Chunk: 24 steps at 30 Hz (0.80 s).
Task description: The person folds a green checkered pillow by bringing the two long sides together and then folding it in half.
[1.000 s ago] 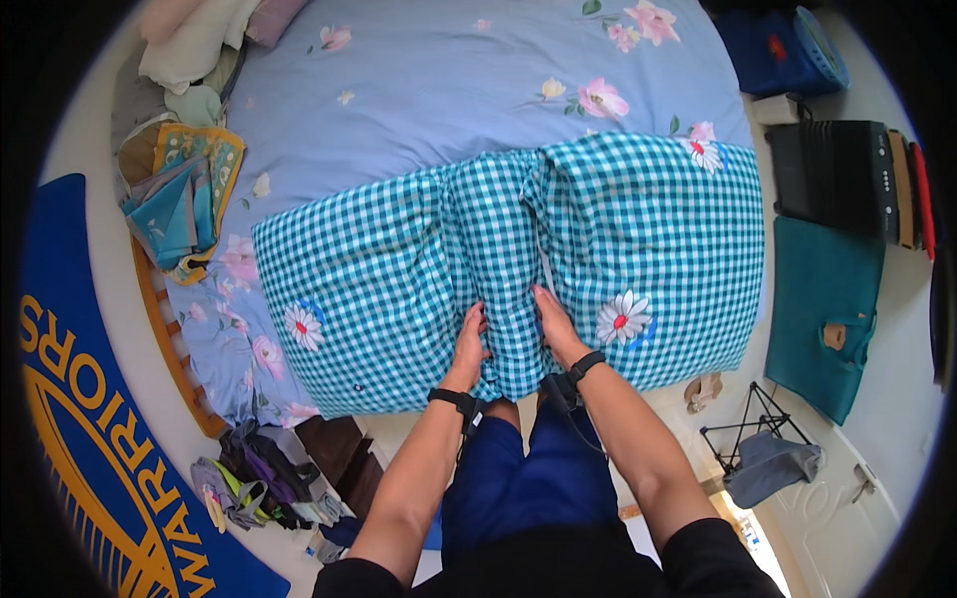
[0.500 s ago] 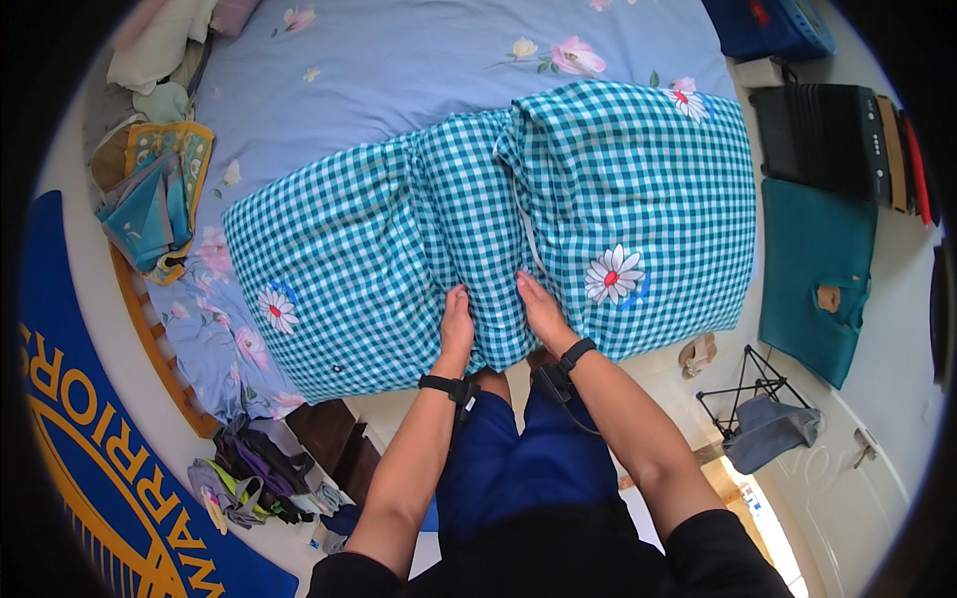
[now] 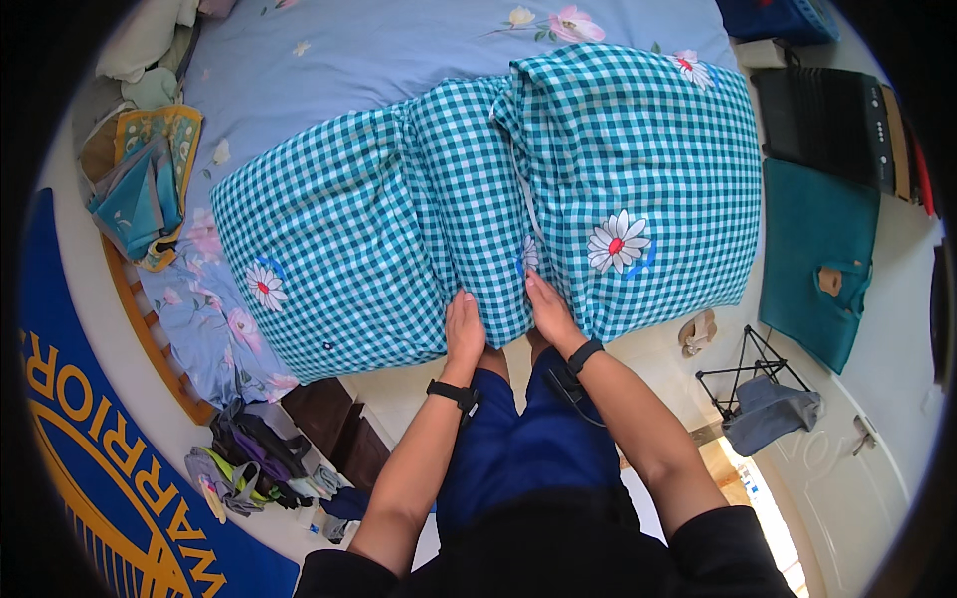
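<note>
A teal-and-white checked quilt [image 3: 339, 219] with printed daisies lies folded across the near end of the bed. Its left and right parts puff up on either side of a narrower middle strip [image 3: 477, 189]. My left hand [image 3: 465, 329] rests at the near end of that strip, on its left side, fingers straight and close together. On the strip's right side, my right hand [image 3: 551, 311] touches the cloth with fingers extended, just below a partly tucked daisy. Neither hand is gripping the fabric. The undersides of both hands are hidden.
Under the quilt is a bed with a blue floral sheet [image 3: 299, 80]. Bags and clothes [image 3: 259, 458] are piled at lower left. On the right are a teal flat bag [image 3: 817, 259], a black folding stool frame [image 3: 748, 374] with a grey cloth, sandals [image 3: 698, 334] and a white door [image 3: 847, 478].
The quilt and bed sit higher in the picture. Both hands have slid slightly toward the quilt's near edge, uncovering a daisy by my right fingertips.
</note>
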Tool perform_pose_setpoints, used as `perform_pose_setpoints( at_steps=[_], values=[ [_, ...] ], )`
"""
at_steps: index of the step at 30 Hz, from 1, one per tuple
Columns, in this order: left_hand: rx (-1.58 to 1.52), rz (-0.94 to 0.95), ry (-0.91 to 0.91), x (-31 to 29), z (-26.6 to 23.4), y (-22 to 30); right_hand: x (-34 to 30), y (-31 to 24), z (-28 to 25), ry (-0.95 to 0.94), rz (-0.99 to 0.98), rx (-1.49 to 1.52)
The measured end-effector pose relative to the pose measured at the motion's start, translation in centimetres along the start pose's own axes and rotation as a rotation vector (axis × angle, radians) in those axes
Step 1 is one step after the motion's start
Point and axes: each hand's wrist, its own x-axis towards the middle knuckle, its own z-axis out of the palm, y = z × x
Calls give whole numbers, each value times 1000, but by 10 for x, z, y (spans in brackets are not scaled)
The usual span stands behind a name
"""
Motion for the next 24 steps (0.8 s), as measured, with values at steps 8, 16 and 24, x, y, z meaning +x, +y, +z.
perform_pose_setpoints(
  at_steps=[8,16,24],
  values=[
    [-76,-253,-156,9,0,-34,-13,25,0,-163,246,221],
    [-175,-345,-253,10,5,-19,11,65,-3,-117,261,191],
    [-473,-453,-356,15,-4,-28,7,60,11,-88,330,239]
  ],
)
